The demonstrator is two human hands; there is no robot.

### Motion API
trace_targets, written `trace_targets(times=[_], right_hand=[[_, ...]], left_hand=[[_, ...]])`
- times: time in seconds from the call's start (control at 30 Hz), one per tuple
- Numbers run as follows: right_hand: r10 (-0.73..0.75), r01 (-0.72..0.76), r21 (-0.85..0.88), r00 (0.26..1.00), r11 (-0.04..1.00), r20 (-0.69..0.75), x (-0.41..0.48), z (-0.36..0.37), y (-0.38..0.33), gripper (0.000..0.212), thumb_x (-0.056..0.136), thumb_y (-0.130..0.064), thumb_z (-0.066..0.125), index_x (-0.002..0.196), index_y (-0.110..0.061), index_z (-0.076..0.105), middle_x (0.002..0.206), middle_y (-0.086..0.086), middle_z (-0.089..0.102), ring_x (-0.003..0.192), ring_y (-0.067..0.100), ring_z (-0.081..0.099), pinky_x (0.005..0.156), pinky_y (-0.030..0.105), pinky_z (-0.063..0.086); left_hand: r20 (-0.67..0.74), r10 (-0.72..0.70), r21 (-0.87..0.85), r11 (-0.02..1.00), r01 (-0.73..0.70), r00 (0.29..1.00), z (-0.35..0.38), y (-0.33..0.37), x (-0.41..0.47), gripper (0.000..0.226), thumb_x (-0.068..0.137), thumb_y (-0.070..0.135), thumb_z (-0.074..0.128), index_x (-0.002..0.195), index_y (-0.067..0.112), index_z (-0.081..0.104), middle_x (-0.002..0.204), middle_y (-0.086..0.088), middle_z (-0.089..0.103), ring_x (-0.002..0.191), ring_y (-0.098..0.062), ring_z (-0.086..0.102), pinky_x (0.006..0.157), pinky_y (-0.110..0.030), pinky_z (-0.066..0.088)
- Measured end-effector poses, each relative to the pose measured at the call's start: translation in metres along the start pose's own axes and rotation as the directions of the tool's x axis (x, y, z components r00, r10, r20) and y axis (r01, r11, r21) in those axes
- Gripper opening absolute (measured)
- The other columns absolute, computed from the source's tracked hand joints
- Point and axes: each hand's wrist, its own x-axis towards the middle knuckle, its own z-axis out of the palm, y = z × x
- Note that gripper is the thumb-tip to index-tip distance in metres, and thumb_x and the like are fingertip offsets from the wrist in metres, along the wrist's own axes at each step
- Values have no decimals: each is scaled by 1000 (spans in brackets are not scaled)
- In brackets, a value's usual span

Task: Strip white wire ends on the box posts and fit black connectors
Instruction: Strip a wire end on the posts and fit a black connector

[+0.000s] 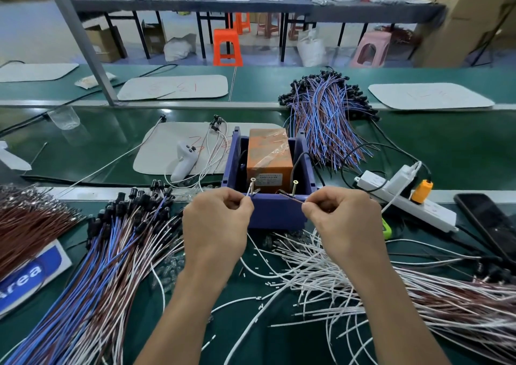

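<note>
White wire ends pinched tight in left hand [216, 219] and right hand [342, 216], held at twin posts [252, 187] of blue box [276, 214] on green counter [418, 146]; likely snapped strands if tugged too hard.

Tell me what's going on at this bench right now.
A person is working wires at a blue box on a green bench. The left hand pinches a thin wire end against the left post, and the right hand pinches another near the right post. Loose white wires and small bits of cut insulation lie just below the box. Bundles of blue and brown wires with black connectors sit to the left.
</note>
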Motion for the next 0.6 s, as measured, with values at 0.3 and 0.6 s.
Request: trace_targets(times=[0.3,0.6], right_hand=[[10,-10,8,1000,1000,10,4,1,-2,15,81,-27,81,69,-30,73,61,-22,65,56,5,60,53,24,47],[21,-21,1,1000,1000,-1,4,-1,-1,14,82,-28,80,70,-30,73,61,-23,65,57,5,62,55,26,50]], left_hand=[[13,-9,9,1000,9,1000,2,-1,1,20,83,32,81,65,35,72,56,20,65,56,5,62,56,-11,46],[18,20,-21,1000,-19,1000,3,-3,2,20,83,29,81,66,33,73,53,20,63,64,11,63,55,-2,42]])
